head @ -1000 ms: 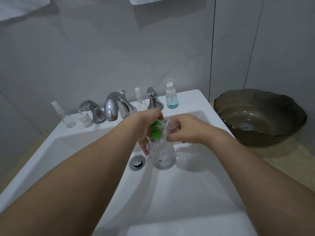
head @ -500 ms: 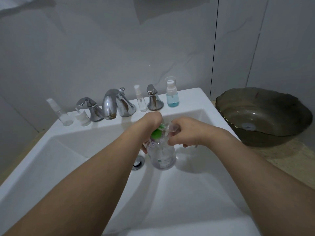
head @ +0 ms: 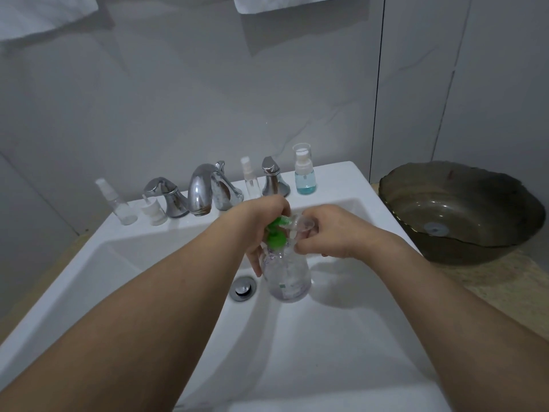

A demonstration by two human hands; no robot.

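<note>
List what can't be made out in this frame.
Head view only.
Green pump: partly covered by the left hand, its joint with the clear bottle hidden.
Bottle label: too small and blurred to read.
Clear piece pinched by the right hand: fingers hide its shape.
Towels: cut by the top edge.

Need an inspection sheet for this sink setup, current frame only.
Surface: white sink, drain in the basin.
Job's things: clear bottle with green pump, held over the basin; clear piece at its top.
Clutter: small spray bottles and blue-liquid bottle on the back ledge by the faucet.
Hands: left hand grips the bottle neck; right hand pinches the clear piece.
Cables: nothing seen.
Surroundings: dark bowl on the right counter; towels above.
</note>
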